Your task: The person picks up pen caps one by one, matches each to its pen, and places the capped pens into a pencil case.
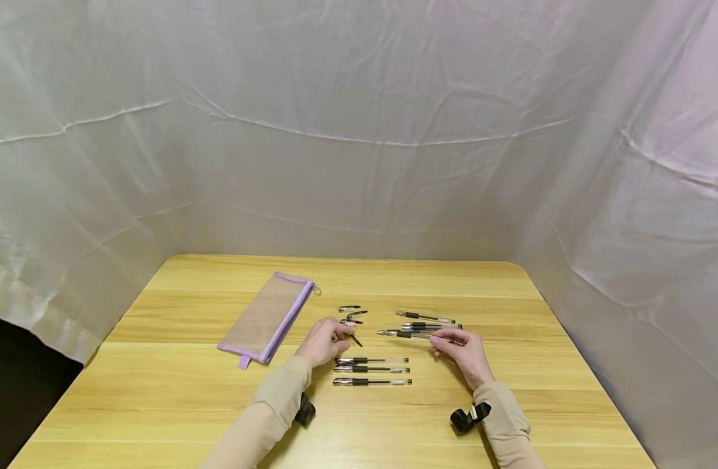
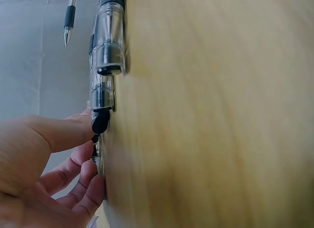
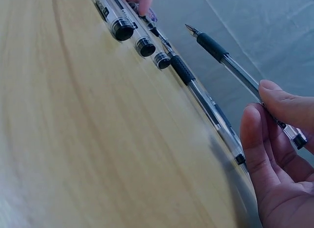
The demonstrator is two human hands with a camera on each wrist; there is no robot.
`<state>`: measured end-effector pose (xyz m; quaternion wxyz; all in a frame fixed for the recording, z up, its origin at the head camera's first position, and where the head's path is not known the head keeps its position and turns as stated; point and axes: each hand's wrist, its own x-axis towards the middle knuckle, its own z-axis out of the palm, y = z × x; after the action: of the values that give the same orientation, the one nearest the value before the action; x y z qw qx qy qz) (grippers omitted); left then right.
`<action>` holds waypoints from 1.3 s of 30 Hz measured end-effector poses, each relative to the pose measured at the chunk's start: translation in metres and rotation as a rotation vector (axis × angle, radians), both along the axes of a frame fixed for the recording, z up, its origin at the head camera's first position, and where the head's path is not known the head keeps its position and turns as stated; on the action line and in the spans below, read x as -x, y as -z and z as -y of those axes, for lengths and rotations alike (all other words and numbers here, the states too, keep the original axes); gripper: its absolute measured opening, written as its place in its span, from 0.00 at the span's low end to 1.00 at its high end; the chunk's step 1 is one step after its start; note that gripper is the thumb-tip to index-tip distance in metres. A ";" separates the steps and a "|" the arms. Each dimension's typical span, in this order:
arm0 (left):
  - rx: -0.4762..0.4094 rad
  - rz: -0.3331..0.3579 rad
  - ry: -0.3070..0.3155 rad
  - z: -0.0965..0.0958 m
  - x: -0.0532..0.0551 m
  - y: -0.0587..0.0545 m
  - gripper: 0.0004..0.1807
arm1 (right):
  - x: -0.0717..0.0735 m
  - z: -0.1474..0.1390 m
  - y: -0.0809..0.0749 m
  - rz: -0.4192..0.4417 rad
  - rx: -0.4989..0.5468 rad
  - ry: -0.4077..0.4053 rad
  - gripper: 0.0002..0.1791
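My right hand pinches an uncapped gel pen near its rear end between thumb and fingers. The pen's bare tip points left, raised above the table. My left hand is low over the table, thumb and fingertips around a small black-and-clear pen cap, partly hidden by the fingers. Just beyond this hand lie more loose caps. Three capped pens lie side by side in front of it, clips to the left. Other uncapped pens rest behind the right hand's pen.
A mesh zip pouch with purple edging lies flat to the left, a ring on its far corner and a purple tab at its near end. The wooden table is enclosed by pale hanging cloth at the back and sides.
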<state>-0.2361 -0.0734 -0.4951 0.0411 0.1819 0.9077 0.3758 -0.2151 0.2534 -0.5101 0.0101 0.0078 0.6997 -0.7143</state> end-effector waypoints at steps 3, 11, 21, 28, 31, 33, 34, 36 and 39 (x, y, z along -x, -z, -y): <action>-0.025 0.004 -0.022 0.000 0.000 0.000 0.13 | 0.000 0.000 0.000 0.002 0.004 0.001 0.21; -0.040 0.006 -0.057 0.000 0.000 0.001 0.09 | -0.001 0.000 -0.001 0.008 0.004 -0.007 0.20; -0.037 0.014 -0.082 -0.001 -0.001 0.000 0.06 | 0.000 0.000 -0.001 0.002 0.003 -0.013 0.18; -0.031 0.014 -0.074 -0.001 -0.002 -0.001 0.05 | 0.000 0.000 -0.002 0.006 0.005 -0.012 0.19; -0.032 0.015 -0.069 -0.001 -0.003 -0.001 0.04 | 0.000 0.000 -0.002 0.005 0.005 -0.015 0.21; -0.050 0.034 -0.071 -0.001 -0.004 -0.002 0.04 | 0.000 0.000 -0.002 0.006 0.008 -0.016 0.21; -0.058 0.034 -0.066 -0.001 -0.004 -0.002 0.05 | 0.000 0.000 -0.003 0.007 0.007 -0.013 0.21; -0.079 0.045 -0.061 -0.001 -0.005 -0.002 0.04 | 0.000 0.000 -0.003 0.007 0.005 -0.011 0.21; -0.112 0.057 -0.055 0.000 -0.004 -0.003 0.04 | 0.001 0.001 -0.003 0.010 -0.004 -0.009 0.22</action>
<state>-0.2316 -0.0735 -0.4923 0.0463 0.1482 0.8884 0.4321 -0.2160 0.2521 -0.5069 0.0170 0.0082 0.7010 -0.7129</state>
